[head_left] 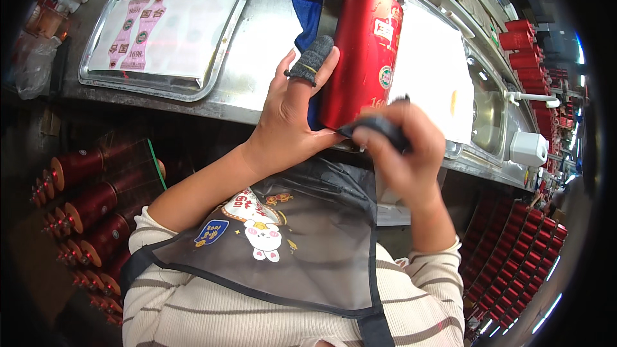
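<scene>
A glossy red bottle (363, 58) with gold and white print lies on its side on a stand at the bench, its metal neck pointing away from me. My left hand (283, 112) grips it from the left, near its base; a grey knitted finger cot (312, 61) covers one finger. At the bottle's near right end, my right hand (411, 148) is closed round a dark object (385, 133), smeared by motion, whose kind I cannot make out. Beneath the bottle and beside it is a dark blue cloth (308, 19).
To the left, a clear tray (151, 93) holds a sheet of pink bottle-shaped decals (135, 32). On the right are a white sheet (434, 71), a sink (491, 112), a white tap (533, 98) and a white jug (528, 148). Racked red bottles (83, 167) stand low on both sides.
</scene>
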Demonstrator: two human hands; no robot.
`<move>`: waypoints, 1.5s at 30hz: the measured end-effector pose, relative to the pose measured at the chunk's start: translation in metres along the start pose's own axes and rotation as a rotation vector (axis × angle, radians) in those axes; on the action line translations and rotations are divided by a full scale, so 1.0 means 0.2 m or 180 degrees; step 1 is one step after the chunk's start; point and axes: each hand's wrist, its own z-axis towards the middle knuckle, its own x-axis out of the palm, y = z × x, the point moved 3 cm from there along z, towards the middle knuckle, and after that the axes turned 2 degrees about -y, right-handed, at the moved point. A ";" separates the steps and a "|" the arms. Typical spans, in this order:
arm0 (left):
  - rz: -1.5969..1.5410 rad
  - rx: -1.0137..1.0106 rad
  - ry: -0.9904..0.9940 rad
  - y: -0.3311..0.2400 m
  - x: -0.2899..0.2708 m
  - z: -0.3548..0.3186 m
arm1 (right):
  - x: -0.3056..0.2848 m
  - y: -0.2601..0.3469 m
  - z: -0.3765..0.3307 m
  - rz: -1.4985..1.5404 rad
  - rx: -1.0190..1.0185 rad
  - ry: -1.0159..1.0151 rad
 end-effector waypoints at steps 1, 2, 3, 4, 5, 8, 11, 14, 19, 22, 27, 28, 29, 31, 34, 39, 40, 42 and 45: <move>-0.0024 -0.0001 -0.0002 0.00 0.00 0.00 | -0.01 -0.06 0.08 0.0239 0.0259 -0.0106; 0.0071 0.0011 0.0015 0.00 0.00 0.00 | -0.04 -0.10 0.19 -0.0063 0.0225 -0.0157; 0.0154 0.0036 0.0042 0.00 -0.01 0.01 | -0.06 -0.18 0.30 0.0025 0.0047 -0.0492; 0.0185 0.0050 0.0071 -0.02 -0.01 0.01 | -0.09 -0.20 0.41 -0.0156 -0.0040 -0.0783; 0.0197 0.0098 0.0105 -0.04 -0.01 0.01 | -0.12 -0.29 0.50 -0.0015 -0.0228 -0.1192; 0.0279 -0.0007 0.0202 -0.07 -0.02 0.01 | -0.15 -0.33 0.50 -0.0669 -0.0456 -0.1622; 0.0296 -0.0113 0.0092 -0.11 -0.01 0.02 | -0.04 -0.25 0.05 -0.0612 -0.1692 -0.0609; 0.0854 -0.0054 0.0471 -0.11 0.03 0.03 | -0.03 -0.05 -0.01 0.0037 -0.1377 -0.0080; 0.0506 0.0078 0.0223 -0.10 0.03 0.04 | -0.10 -0.39 0.46 0.0808 0.0023 -0.1613; 0.0699 0.0049 0.0386 -0.12 0.00 0.05 | -0.12 -0.42 0.37 -0.0509 -0.0610 -0.1797; 0.0609 -0.0308 0.0630 -0.05 0.00 0.04 | -0.06 -0.16 0.02 0.0064 -0.1472 -0.0463; 0.0522 -0.0404 0.0724 -0.04 0.00 0.01 | -0.07 -0.14 0.09 0.0134 -0.1182 -0.0429; 0.0372 -0.0552 0.0775 -0.03 -0.01 0.01 | -0.07 -0.19 0.17 0.0510 -0.0492 -0.0729; 0.0239 -0.0563 0.0792 -0.02 0.00 0.01 | -0.12 -0.35 0.41 0.1068 0.0157 -0.1407; 0.0327 -0.0535 0.0963 -0.01 0.00 0.04 | -0.17 -0.38 0.43 -0.0006 -0.0737 -0.1665; 0.0123 -0.0672 0.1080 0.01 0.02 0.05 | -0.01 -0.11 -0.10 -0.0301 -0.2345 -0.0694; 0.0112 -0.0710 0.1094 0.01 0.01 0.04 | 0.00 -0.06 -0.17 -0.0321 -0.2178 -0.0626; 0.0039 -0.0814 0.0993 0.03 0.01 0.01 | 0.05 -0.05 -0.22 -0.0091 -0.1061 -0.0831; 0.0204 -0.0743 0.0713 0.03 0.00 -0.03 | 0.06 -0.05 -0.19 0.0207 0.0142 -0.1605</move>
